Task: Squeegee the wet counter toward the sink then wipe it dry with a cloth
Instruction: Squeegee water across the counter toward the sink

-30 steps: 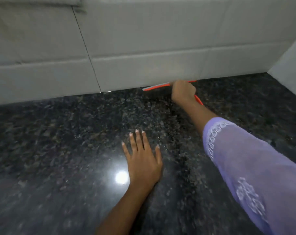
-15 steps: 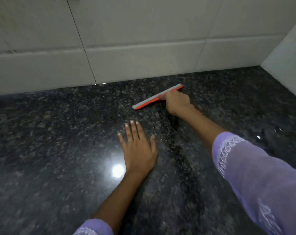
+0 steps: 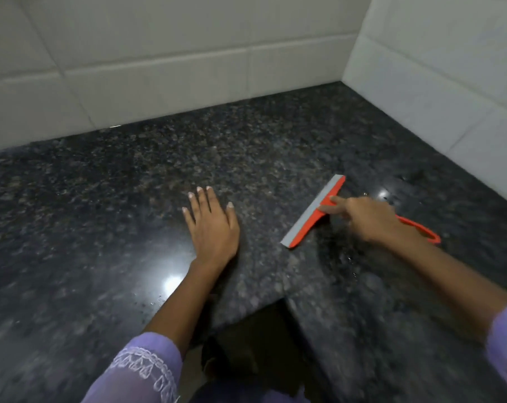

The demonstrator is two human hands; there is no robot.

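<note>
The squeegee pass is in hand: the right hand (image 3: pixel 371 219) grips the squeegee (image 3: pixel 313 212) near the counter's (image 3: pixel 101 199) right edge, the left hand (image 3: pixel 211 225) lies flat and open, and the next stroke likely requires blade contact toward the unseen sink.

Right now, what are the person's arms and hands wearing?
Both arms wear sheer lilac sleeves with white embroidered trim at the cuffs: left sleeve, right sleeve. Forearms are uncovered. The left hand and right hand are bare, no gloves; no rings or bracelets visible.
</note>
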